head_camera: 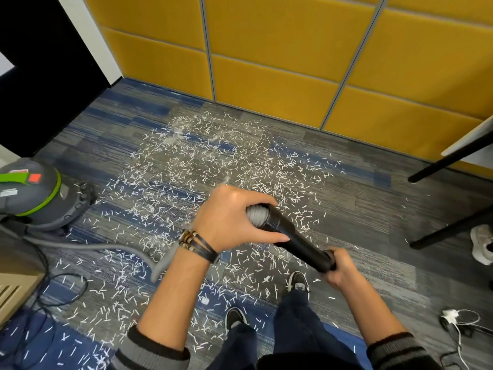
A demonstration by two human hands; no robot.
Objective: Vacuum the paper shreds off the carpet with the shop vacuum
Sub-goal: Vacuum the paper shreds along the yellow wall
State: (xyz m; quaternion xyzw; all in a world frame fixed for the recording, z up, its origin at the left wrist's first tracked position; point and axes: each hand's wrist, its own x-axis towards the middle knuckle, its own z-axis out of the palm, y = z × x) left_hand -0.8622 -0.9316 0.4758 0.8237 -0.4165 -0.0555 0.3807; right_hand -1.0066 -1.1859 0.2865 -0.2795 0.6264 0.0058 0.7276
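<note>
L hand (pixel 229 220) is gripping the grey hose (pixel 257 213) right where it's joining the black tube (pixel 296 236), fingers + thumb curling round the ribbed end. R hand (pixel 342 267) is clutching the tube's other end, fingers wrapping tight. The tube is lying diagonally btwn both hands, above the carpet (pixel 373 209). The hose is trailing back under the L wrist, which is wearing bracelets (pixel 194 241), and off left twd the vacuum (pixel 34 190), which is sitting on the carpet at the left edge. Shreds (pixel 213 161) are lying all over the carpet, thickest in the middle, from near the yellow wall (pixel 280 49) down to and around the person's shoes (pixel 298 281). Black table legs (pixel 448 158) are standing at right w/ a white sneaker (pixel 480 244) beside them; a white charger (pixel 449 315) w/ cable is lying bottom right.
</note>
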